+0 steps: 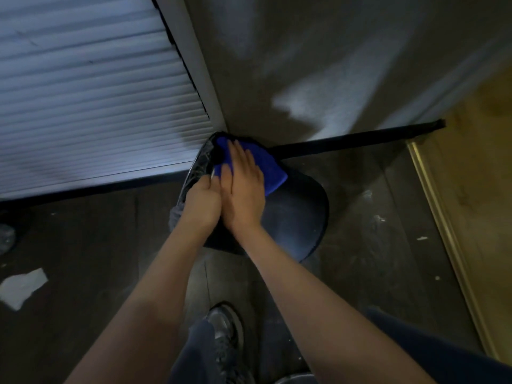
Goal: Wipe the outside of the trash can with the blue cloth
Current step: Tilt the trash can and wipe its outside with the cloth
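A dark trash can lies tipped on the floor in the corner, its round base toward me and its mouth, lined with a black plastic bag, toward the left. The blue cloth is spread on the can's upper side. My right hand presses flat on the cloth with straight fingers. My left hand grips the can's rim and bag at the mouth, fingers curled over the edge.
White louvered doors stand at the left and a grey wall meets them behind the can. A black baseboard runs right. A gold threshold strip borders yellow flooring. Paper scraps lie on the dark floor. My shoe is below.
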